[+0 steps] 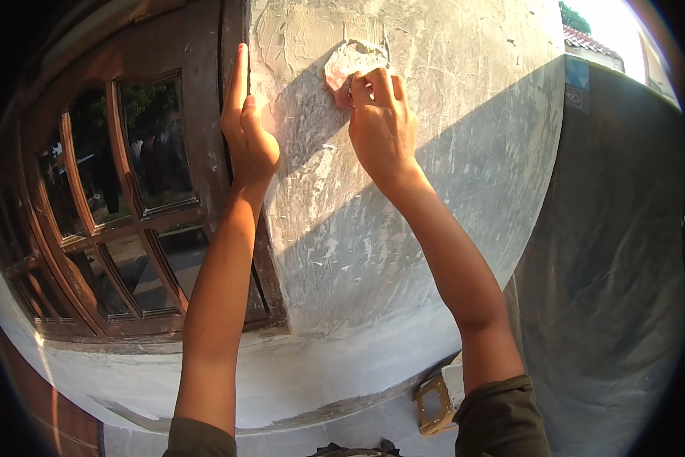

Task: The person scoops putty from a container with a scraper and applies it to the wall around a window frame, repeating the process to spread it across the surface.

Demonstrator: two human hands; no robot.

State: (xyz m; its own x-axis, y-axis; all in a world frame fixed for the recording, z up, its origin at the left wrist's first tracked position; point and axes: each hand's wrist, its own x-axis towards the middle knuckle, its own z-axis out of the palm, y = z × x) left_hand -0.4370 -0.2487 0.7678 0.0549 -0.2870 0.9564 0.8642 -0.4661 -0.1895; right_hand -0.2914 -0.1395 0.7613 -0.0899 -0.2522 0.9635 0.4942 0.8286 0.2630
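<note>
My right hand (386, 126) grips a roundish, pinkish piece smeared with white plaster (341, 70), pressed up against the wall; its exact kind is unclear. Around it the wall (411, 228) is grey with rough, patchy plaster, and a beige textured coat (297, 34) covers the upper left part. My left hand (249, 137) is stretched upward, fingers straight and thumb slightly apart, holding nothing. It lies along the edge where the wall meets the brown wooden window frame (232, 217).
A brown wooden window (114, 221) with several glass panes fills the left side. Dark sheeting (609, 251) hangs at the right. Below, a worn yellowish object with an opening (425, 425) sits on the tiled floor (358, 428) by the wall's base.
</note>
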